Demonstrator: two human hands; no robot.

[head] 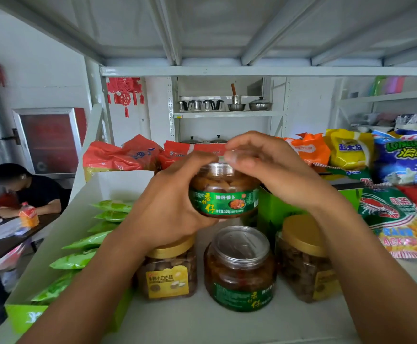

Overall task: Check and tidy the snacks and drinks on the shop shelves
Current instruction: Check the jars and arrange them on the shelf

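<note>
Head view. The left hand (pixel 175 202) closes its grip round the body of the held jar (pixel 223 192), a clear tub with a green label and brown pickled pieces inside, raised above the shelf (pixel 202 324) at mid-frame. The right hand (pixel 272 165) sets its grip, fingers curled, over the jar's clear lid, though blur hides exactly how the fingertips sit. Progress, as judged: the check is under way on this one jar, which has yet to be set back down, and the front row around it already looks orderly. Below it on the shelf stands a matching jar (pixel 239 269), lid on, with the same brown contents. It is flanked by the left yellow-lidded jar (pixel 170 271) and the right yellow-lidded jar (pixel 304 259), both holding dark nut-like pieces. At the left, a green carton (pixel 24 316) holds an overlapping row of light-green packets (pixel 91 242). Behind the jars is a green box (pixel 277 209), its contents hidden. Along the back, red bags (pixel 120 155), an orange bag (pixel 309 147), a yellow bag (pixel 349 147) and a blue bag (pixel 403 157) lean unevenly, and a shrimp-cracker bag (pixel 391 219) lies flat at the right. These probably remain to be straightened.
</note>
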